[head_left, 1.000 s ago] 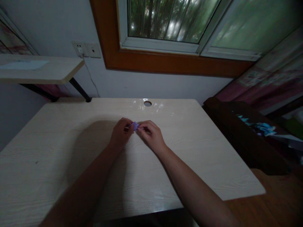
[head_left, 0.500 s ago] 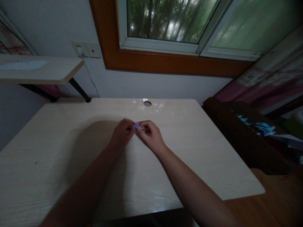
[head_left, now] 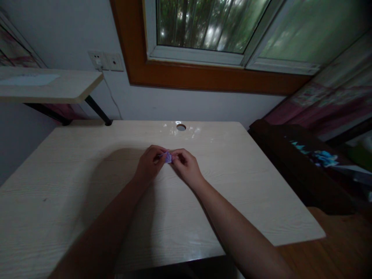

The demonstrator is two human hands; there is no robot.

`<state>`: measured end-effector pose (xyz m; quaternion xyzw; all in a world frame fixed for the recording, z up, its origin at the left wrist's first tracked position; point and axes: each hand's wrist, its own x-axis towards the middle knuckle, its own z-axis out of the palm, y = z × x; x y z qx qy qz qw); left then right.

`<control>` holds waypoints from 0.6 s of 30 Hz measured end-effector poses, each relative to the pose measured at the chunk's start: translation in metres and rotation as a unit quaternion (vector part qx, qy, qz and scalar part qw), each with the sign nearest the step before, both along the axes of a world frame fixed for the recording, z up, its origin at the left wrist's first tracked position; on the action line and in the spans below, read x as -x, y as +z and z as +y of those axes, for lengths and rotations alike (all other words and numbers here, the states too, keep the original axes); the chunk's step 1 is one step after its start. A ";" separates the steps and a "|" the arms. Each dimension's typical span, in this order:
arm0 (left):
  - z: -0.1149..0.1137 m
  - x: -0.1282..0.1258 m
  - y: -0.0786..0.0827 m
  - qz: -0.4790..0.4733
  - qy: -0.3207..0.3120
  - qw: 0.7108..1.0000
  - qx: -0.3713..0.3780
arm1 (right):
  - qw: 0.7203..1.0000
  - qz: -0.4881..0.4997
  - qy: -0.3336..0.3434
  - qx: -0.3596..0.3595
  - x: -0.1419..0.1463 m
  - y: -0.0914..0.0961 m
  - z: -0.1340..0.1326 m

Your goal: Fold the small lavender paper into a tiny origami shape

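A small purple piece of folded paper sits between my two hands, just over the middle of the pale wooden desk. My left hand pinches its left side between thumb and fingers. On the other side, my right hand has thumb and fingertips closed on the right edge. Parts of the paper are hidden behind the fingertips, and its exact folds are too small to make out.
Behind the hands is a round cable hole in the desk. A raised shelf on black legs stands at the back left, near wall sockets. Beyond the desk's right edge is a dark brown piece of furniture.
The purple paper has turned slightly, and more of its flat face shows below the fingertips. My right thumb has shifted a little off its front. The arms are almost still.
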<state>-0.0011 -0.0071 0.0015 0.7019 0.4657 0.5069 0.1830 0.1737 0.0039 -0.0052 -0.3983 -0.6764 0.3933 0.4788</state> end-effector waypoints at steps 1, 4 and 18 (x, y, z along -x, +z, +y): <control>0.000 0.000 0.000 0.000 0.003 1.000 -0.003 | 1.000 0.012 0.007 0.010 0.001 0.000 0.000; 0.000 0.000 0.001 -0.004 0.008 1.000 -0.015 | 0.996 0.063 0.035 0.050 0.003 0.003 -0.002; -0.004 -0.002 0.009 -0.018 0.000 1.000 -0.020 | 0.993 0.055 0.071 0.073 0.003 -0.004 -0.001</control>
